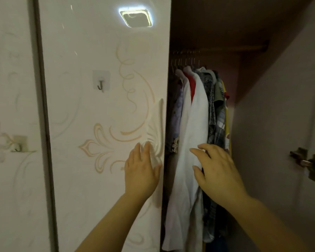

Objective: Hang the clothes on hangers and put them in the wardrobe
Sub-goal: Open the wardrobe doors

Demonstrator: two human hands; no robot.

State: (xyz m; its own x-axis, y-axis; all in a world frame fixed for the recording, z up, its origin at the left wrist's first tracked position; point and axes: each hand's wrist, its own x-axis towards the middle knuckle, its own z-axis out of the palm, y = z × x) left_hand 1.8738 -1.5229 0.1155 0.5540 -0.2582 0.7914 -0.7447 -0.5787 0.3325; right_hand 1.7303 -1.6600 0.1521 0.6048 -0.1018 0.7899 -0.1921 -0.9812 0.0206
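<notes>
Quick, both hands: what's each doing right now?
Left hand: open, flat against the wardrobe door.
Right hand: open, fingers resting on the white shirt, gripping nothing.

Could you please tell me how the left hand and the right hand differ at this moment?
The left hand lies flat on the door; the right hand touches the hanging white shirt. The left hand's fingers are straight and together; the right hand's are spread and slightly curved. Both are bare and grip nothing.
</notes>
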